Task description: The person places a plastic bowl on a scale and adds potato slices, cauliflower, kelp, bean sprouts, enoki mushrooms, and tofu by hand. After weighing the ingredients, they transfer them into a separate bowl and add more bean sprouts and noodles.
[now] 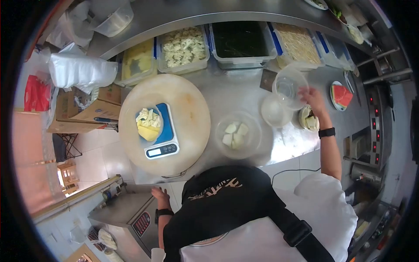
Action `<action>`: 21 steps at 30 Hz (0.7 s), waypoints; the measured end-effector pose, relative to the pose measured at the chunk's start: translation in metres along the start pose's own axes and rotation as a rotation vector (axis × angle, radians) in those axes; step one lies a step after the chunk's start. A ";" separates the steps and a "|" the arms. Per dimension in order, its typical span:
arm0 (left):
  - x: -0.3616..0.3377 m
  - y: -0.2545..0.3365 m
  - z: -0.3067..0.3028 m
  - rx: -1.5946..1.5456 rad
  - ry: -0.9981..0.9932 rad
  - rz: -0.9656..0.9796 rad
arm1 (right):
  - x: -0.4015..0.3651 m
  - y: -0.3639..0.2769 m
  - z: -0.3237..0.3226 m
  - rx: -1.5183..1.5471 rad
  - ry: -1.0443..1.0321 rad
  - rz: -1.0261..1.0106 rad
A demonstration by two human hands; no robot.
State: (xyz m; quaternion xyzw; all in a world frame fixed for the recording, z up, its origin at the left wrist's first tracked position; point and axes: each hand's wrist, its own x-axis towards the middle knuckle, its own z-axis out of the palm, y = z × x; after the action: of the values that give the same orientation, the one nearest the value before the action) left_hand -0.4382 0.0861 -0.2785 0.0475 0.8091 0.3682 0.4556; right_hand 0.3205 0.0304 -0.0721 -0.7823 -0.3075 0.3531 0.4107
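Note:
My right hand [312, 99] grips the rim of a clear plastic bowl [288, 86] at the right of the steel counter. Just below that bowl is another clear bowl [276, 112], and a small bowl of pale food [309, 118] stands under my right wrist. Low by my side, beside a steel machine [126, 218], my left hand [161, 197] hangs open, holding nothing. A clear bowl with white chunks [235, 134] sits mid-counter. On the round board [192, 131], a blue-topped digital scale [165, 131] carries a bowl of cauliflower and yellow slices [149, 125].
Along the back stand tubs of yellow slices [139, 59], cauliflower [183, 47], dark green food [240, 40] and pale shreds [297, 43], under a steel shelf [174, 22]. Watermelon [341, 96] lies on a plate at right. Cardboard boxes [87, 111] are at left.

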 end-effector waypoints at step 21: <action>-0.010 0.021 0.084 0.350 0.592 0.239 | 0.201 -0.126 0.144 -0.682 -0.255 -0.483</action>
State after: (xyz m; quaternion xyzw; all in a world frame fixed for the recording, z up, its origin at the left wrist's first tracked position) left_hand -0.3733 0.1437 -0.2841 0.1103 0.9454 0.2725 0.1404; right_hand 0.2936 0.3068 -0.0833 -0.7290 -0.6290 0.2187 0.1586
